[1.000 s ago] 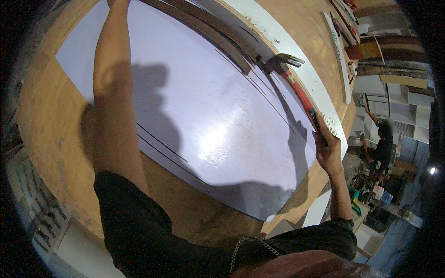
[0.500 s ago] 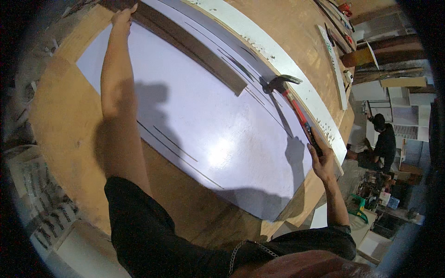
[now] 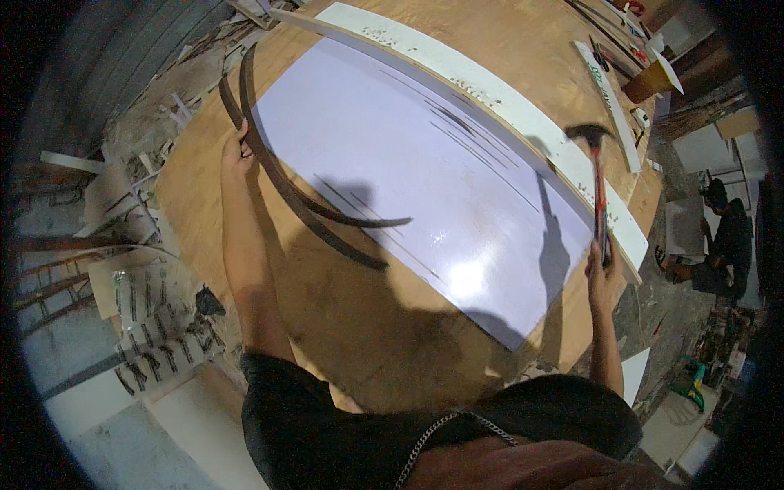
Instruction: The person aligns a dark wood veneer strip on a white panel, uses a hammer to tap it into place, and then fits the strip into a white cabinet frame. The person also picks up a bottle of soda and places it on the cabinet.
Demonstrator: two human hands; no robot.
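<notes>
A large pale lilac glossy sheet (image 3: 425, 171) lies on a plywood table (image 3: 343, 327). Two long dark curved strips (image 3: 302, 196) lie across the sheet's near left part. My left hand (image 3: 237, 147) is closed on them at the sheet's left edge. My right hand (image 3: 603, 269) holds a claw hammer (image 3: 599, 188) with a red and black handle, its dark head raised above the sheet's right side. A white curved board (image 3: 490, 90) runs along the sheet's far edge.
A long white strip (image 3: 608, 102) and a brown box (image 3: 649, 82) lie on the far right of the table. A person in dark clothes (image 3: 723, 237) crouches on the floor at right. Scrap wood and debris (image 3: 139, 269) cover the floor at left.
My left hand drew the dark curved strips down and across the sheet toward me. My right hand with the hammer stayed at the right edge, the head now raised higher.
</notes>
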